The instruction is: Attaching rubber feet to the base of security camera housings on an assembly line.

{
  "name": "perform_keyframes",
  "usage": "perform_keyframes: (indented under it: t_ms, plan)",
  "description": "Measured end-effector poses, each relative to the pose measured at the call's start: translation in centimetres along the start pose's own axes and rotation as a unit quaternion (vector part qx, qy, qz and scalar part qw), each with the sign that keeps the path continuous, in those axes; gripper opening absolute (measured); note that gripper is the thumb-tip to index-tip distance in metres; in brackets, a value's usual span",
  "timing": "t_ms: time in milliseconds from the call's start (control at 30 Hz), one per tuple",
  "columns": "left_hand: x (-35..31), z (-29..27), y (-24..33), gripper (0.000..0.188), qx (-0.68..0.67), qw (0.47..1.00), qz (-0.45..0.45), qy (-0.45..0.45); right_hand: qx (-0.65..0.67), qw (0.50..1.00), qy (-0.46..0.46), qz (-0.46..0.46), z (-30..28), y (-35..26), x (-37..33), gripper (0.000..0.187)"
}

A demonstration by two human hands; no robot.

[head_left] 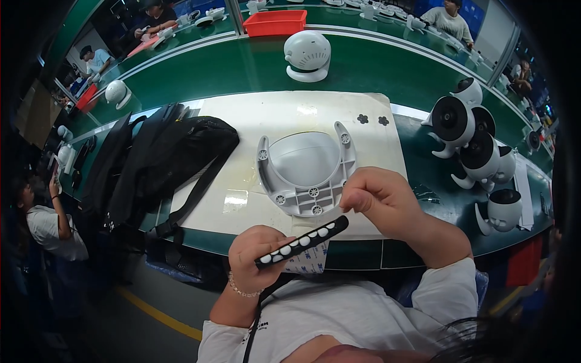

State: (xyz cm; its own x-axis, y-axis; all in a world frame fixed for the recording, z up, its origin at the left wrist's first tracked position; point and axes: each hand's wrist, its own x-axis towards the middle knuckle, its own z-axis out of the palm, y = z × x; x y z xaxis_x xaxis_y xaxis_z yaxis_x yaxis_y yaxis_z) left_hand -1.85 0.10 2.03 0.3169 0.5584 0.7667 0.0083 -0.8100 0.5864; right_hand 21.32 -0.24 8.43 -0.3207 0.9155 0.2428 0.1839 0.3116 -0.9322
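My left hand (256, 254) is closed around one end of a black strip (302, 242) with a row of white rounded spots. A white sheet of printed backing paper (311, 259) hangs below the strip. My right hand (378, 196) is in a pinch above the strip's other end; what its fingertips hold, if anything, is too small to make out. Just beyond both hands lies a white plastic shell (304, 160) with a smooth bowl-shaped middle, ribs and several round screw bosses. The right hand overlaps its right lower edge.
A pale work mat (206, 218) covers the green bench. Black bags (169, 151) lie to the left. On the right stand several white units with black round faces (454, 118). A white domed unit (307, 55) and a red bin (275, 23) are farther back. Other people work around.
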Motion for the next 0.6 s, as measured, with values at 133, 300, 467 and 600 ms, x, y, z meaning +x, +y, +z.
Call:
perform_keyframes:
  t_ms: [133, 300, 467, 600]
  plan:
    - [-1.0, 0.0, -0.5, 0.038, -0.029, 0.999, -0.015, 0.041, -0.140, 0.971, -0.059, -0.182, 0.0, -0.6, 0.6, 0.018]
    - [-0.6, 0.1, -0.2, 0.038, -0.005, 1.000, -0.020, 0.023, -0.151, 0.974, -0.099, -0.138, -0.5, -0.7, 0.4, 0.021]
    - [0.0, 0.0, -0.1, 0.032, 0.001, 0.999, 0.042, -0.002, 0.152, 0.957, -0.199, 0.143, -0.6, -1.1, 0.3, 0.014]
    - [0.2, 0.4, -0.3, 0.024, -0.002, 0.995, 0.096, -0.002, 0.158, 0.945, -0.225, 0.178, -1.0, -0.5, 0.4, 0.016]
